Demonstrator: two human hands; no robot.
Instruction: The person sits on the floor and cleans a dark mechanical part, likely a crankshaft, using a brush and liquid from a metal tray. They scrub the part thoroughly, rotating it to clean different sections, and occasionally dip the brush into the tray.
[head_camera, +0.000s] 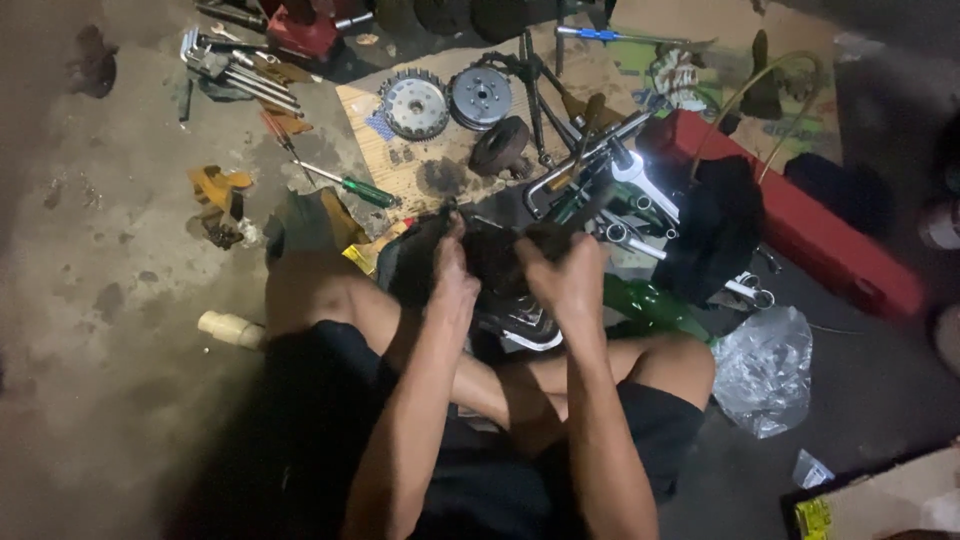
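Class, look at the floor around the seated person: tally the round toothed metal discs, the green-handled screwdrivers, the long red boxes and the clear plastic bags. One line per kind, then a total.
Round toothed metal discs: 2
Green-handled screwdrivers: 1
Long red boxes: 1
Clear plastic bags: 1
Total: 5

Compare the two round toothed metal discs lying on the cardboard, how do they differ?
The left disc looks slightly larger and has tall teeth standing up around its rim; the right disc has a smoother rim, with holes ringing its raised hub. The left disc lies nearer the green-handled screwdriver; the right lies nearer the dark round part. Both are silvery, flat on the cardboard, side by side.
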